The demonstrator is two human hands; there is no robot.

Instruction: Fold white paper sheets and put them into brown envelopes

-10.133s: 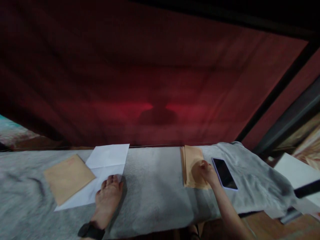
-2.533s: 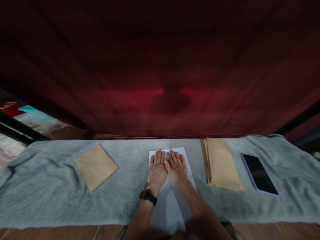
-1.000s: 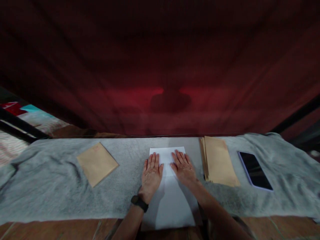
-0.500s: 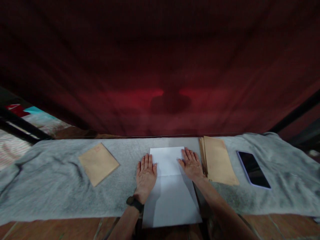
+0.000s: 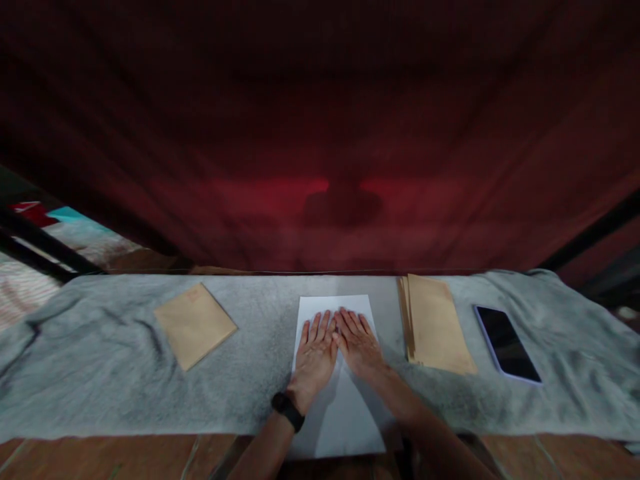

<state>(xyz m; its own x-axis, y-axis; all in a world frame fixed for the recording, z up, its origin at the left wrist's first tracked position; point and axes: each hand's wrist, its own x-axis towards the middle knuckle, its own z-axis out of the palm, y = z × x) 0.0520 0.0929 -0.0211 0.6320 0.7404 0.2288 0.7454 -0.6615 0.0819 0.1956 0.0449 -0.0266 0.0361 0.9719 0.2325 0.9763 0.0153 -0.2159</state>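
Observation:
A white sheet of paper (image 5: 345, 413) lies lengthwise on the grey cloth, its near end reaching the cloth's front edge. My left hand (image 5: 316, 350) rests flat on the upper part of the sheet, fingers stretched out, with a dark watch on the wrist. Beside it my right hand (image 5: 357, 341) also lies flat on the paper. The thumbs and index fingers of both hands meet near the middle. Part of the sheet is hidden under the palms and forearms.
Brown envelopes (image 5: 440, 323) are stacked right of the paper, with a phone (image 5: 507, 343) beyond them. Another brown envelope (image 5: 195, 325) lies turned at an angle on the left. The grey cloth (image 5: 100, 373) covers the surface. Behind hangs a dark red curtain (image 5: 225, 220).
Both hands have moved inward from the sheet's side edges to its middle, where they now touch. The crease line seen across the paper is now covered by the hands.

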